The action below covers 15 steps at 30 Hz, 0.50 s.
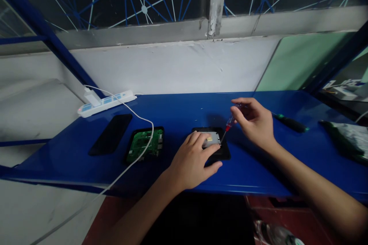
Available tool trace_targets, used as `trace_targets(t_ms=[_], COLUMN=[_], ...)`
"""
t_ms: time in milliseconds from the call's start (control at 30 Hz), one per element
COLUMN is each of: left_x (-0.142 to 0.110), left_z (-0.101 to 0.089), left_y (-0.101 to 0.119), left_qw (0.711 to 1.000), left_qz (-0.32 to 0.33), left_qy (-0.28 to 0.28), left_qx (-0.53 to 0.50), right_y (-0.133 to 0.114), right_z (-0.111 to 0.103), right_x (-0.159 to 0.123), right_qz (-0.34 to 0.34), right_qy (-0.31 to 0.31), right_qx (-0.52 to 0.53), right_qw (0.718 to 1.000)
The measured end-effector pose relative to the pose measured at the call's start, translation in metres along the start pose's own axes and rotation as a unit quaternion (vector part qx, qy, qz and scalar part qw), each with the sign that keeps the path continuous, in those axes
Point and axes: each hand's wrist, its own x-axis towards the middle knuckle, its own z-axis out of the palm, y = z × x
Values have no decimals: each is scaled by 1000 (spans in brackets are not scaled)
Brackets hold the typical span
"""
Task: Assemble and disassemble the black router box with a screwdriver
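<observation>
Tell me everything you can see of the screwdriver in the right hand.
The screwdriver has a translucent, purplish handle, a red collar and a thin, metal-looking shaft. The right hand holds its handle between thumb and fingers. It stands tilted, its tip down and to the left, at the right side of the grey part. Whether the tip touches is too small to tell.

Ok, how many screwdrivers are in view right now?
2: a red-collared screwdriver held in the right hand, and a black-and-green screwdriver lying on the blue table to that hand's right. Any under the hands or forearms would be hidden.
</observation>
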Motion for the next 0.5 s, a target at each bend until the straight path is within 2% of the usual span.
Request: trace_targets(t_ms=[500], left_x=[1], left_z=[0], left_y=[0], left_qw=[1000], left_qz=[-2], left_qy=[-1], left_qx=[1], right_y=[-4], right_z=[-3], right_x=[-2], right_qz=[-46], right_qy=[-13], right_qx=[-15], right_qw=[999])
